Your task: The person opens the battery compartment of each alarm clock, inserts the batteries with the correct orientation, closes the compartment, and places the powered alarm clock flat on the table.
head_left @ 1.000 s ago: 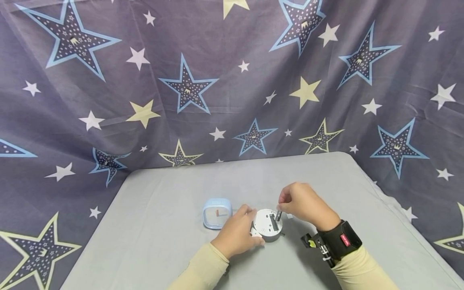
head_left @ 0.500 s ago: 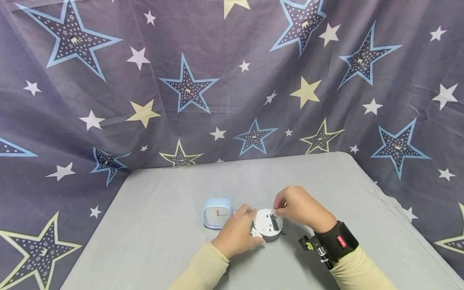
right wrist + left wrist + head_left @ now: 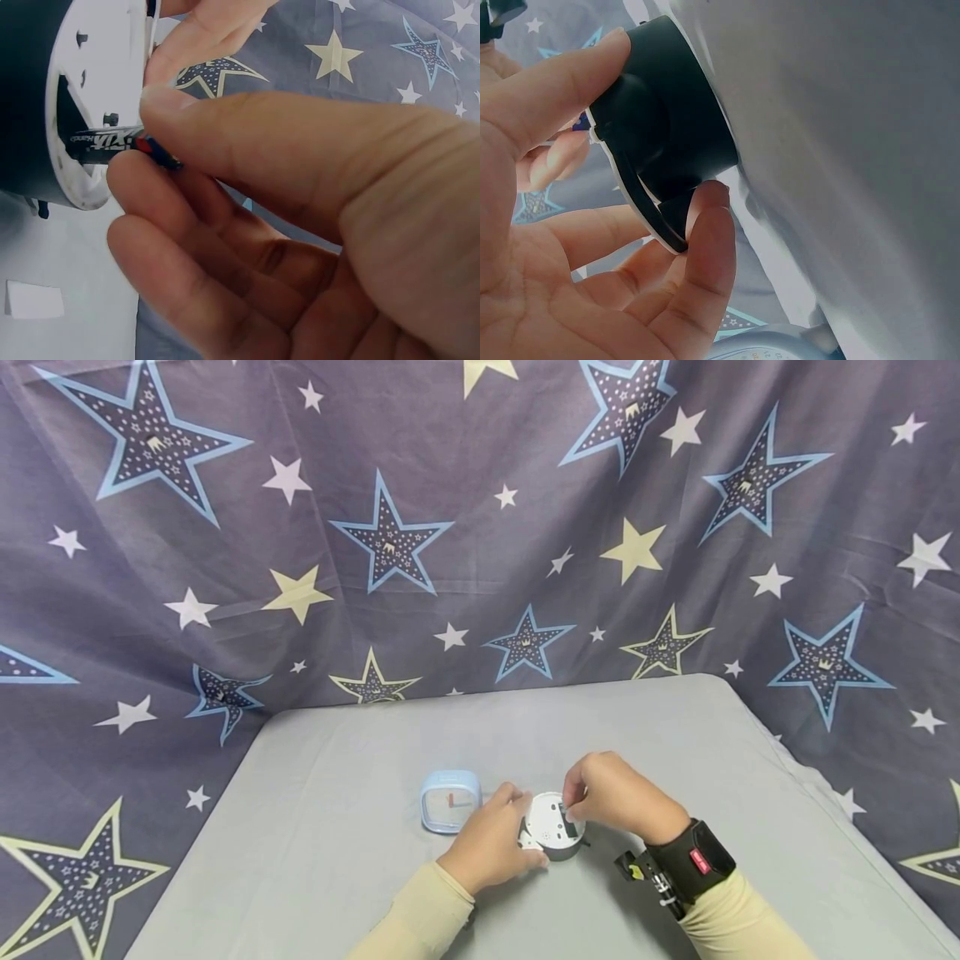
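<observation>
A round black device point(image 3: 542, 831) with a white back faces upward near the table's front. My left hand point(image 3: 491, 839) grips its left side, thumb and fingers around the black body point(image 3: 682, 112) in the left wrist view. A dark battery slot point(image 3: 572, 829) is visible in the white back. Between right thumb and fingers, my right hand point(image 3: 618, 797) pinches a small cylindrical battery point(image 3: 109, 146). In the right wrist view its far end overlaps the slot, with the near end tilted up out of it. From the head view, the fingers mostly hide the battery.
A light blue alarm clock point(image 3: 451, 776) stands just left of my left hand. A small white piece point(image 3: 36, 300) lies on the grey table point(image 3: 360, 760) right of the device. Behind hangs a purple-grey star-patterned cloth point(image 3: 465, 585).
My right hand has moved left and slightly nearer me, bringing the battery from above the device's right edge down to the slot. The left hand keeps the device still.
</observation>
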The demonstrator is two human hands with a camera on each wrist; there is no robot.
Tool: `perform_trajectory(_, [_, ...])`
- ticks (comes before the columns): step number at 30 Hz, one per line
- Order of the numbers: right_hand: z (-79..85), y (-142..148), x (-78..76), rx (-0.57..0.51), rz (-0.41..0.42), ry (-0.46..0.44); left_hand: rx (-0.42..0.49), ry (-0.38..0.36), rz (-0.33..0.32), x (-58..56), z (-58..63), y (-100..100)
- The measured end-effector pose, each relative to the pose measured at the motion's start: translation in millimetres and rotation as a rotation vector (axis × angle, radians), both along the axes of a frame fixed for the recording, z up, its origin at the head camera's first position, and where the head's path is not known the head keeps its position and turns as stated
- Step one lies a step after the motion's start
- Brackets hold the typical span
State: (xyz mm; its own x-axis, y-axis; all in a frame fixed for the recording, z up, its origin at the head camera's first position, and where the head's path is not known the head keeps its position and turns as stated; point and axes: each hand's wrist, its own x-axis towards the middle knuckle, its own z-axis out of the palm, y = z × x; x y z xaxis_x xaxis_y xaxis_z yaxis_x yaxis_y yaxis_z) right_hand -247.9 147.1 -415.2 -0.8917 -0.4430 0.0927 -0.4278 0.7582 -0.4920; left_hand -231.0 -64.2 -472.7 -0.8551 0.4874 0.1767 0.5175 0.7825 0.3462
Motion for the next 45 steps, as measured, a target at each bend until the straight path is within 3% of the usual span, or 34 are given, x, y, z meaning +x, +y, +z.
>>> perform_trajectory(16, [-1.4,-1.0,0.9,0.087,0.056,-0.027,-0.002,0.017,0.0,-0.4,-0.7,-0.7])
perform_trajectory(26, [-3.7,-1.8,1.4,0.125,0.127,0.027,0.0,0.016,-0.001,-0.4,-1.5,-1.1])
perform_trajectory(45, [-9.2,-3.4,-0.6,0.187,0.079,0.061,-0.009,0.025,-0.002,-0.1,-1.1,-0.6])
